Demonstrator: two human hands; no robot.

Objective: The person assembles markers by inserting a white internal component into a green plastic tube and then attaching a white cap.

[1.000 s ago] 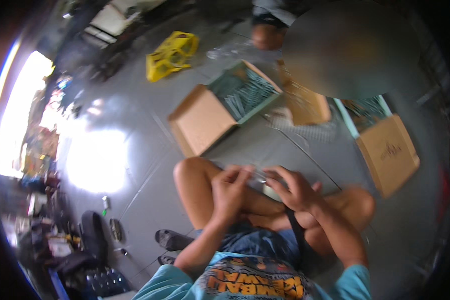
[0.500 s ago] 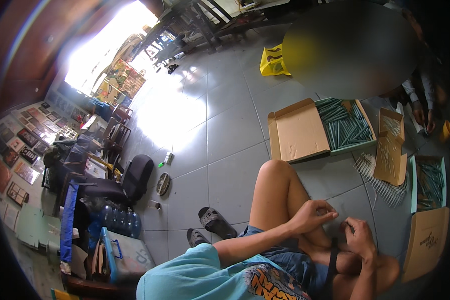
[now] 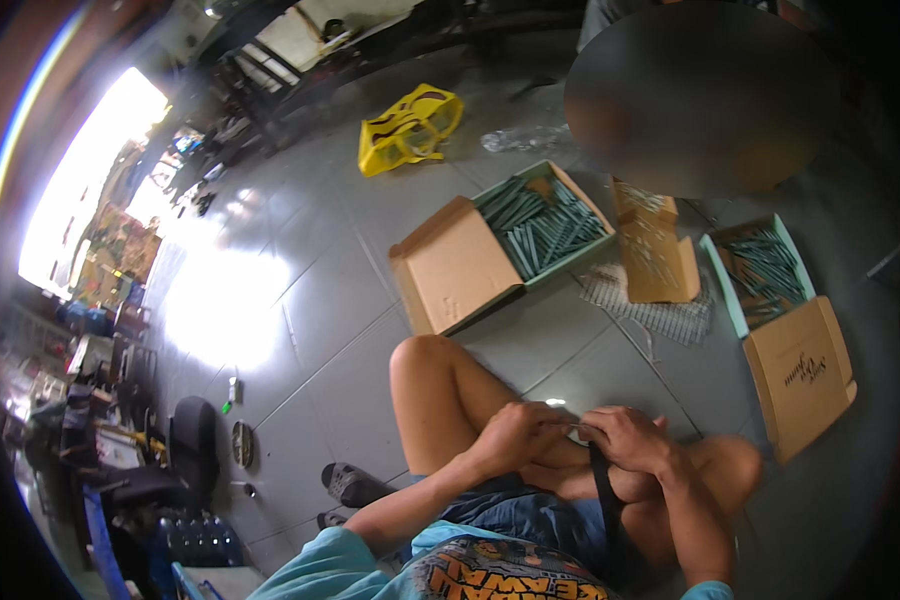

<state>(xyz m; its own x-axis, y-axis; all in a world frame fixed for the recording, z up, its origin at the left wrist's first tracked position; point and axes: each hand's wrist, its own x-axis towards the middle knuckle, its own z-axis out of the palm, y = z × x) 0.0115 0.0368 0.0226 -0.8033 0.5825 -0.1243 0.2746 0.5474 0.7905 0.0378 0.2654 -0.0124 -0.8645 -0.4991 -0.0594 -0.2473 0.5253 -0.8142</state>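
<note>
Item: one slim, pale piece (image 3: pixel 574 427), too small to identify, between the two hands, above the seated person's folded legs (image 3: pixel 432 405). Long axis: roughly left to right, bridging the gap; which end is the tip, I cannot tell. Left hand (image 3: pixel 520 437): fingers curled, pinching one end. Right hand (image 3: pixel 627 438): fingers bent, pinching the other. Ahead, on the tiled floor (image 3: pixel 345 335): larger open cardboard box (image 3: pixel 455 265), dark-green rods (image 3: pixel 542 240) inside.

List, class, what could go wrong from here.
The thin, pale item between the left hand and right hand could slip and be hard to find.

The lid of the smaller open box lies near the right knee; shifting the knee might nudge it and spill green sticks.
</note>
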